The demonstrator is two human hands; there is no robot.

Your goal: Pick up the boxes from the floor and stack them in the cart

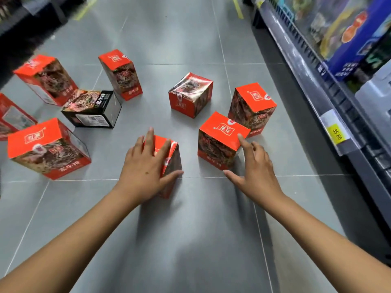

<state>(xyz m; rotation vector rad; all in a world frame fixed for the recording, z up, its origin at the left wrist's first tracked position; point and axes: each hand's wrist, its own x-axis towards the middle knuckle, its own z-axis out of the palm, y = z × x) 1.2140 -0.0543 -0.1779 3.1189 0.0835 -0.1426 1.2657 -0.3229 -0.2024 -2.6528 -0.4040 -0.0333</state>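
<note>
Several red snack boxes stand scattered on the grey tiled floor. My left hand (146,166) lies spread over the top of the nearest red box (172,163), thumb against its right side and fingers across the lid. My right hand (254,166) hovers open beside another upright red box (220,142), its index fingertip touching the lid's right corner and its thumb reaching toward the box's base. More red boxes stand at the right (254,104), the centre (190,95) and the left (46,149). No cart is in view.
A black box (93,108) lies on its side at the left, among more red boxes (120,72) (45,78). A store shelf (330,85) with price tags and packaged goods runs along the right. Dark shelving stands at the far left.
</note>
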